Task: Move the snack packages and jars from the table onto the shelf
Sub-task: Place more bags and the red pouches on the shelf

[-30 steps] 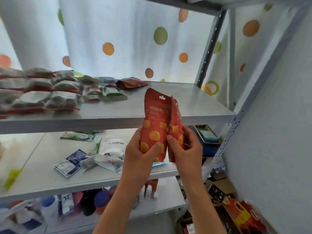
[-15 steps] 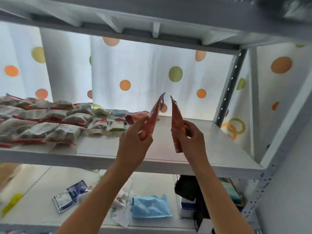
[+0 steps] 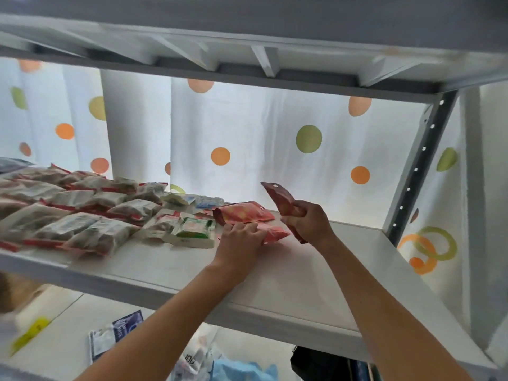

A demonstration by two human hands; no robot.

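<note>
On the white shelf (image 3: pixel 288 273), the left hand (image 3: pixel 239 239) holds a red packet (image 3: pixel 275 232) flat on the board, and just beside it the right hand (image 3: pixel 308 222) grips another red packet (image 3: pixel 280 198) tilted upward.

I see a backlit white curtain (image 3: pixel 261 138) with orange and green dots behind the rack. Dark perforated upright (image 3: pixel 420 166) at right rear. Underside of the upper board (image 3: pixel 247 39) shows ribs. Plain pale wall (image 3: pixel 492 188) on the far right. Light is diffuse daylight through the fabric.
</note>
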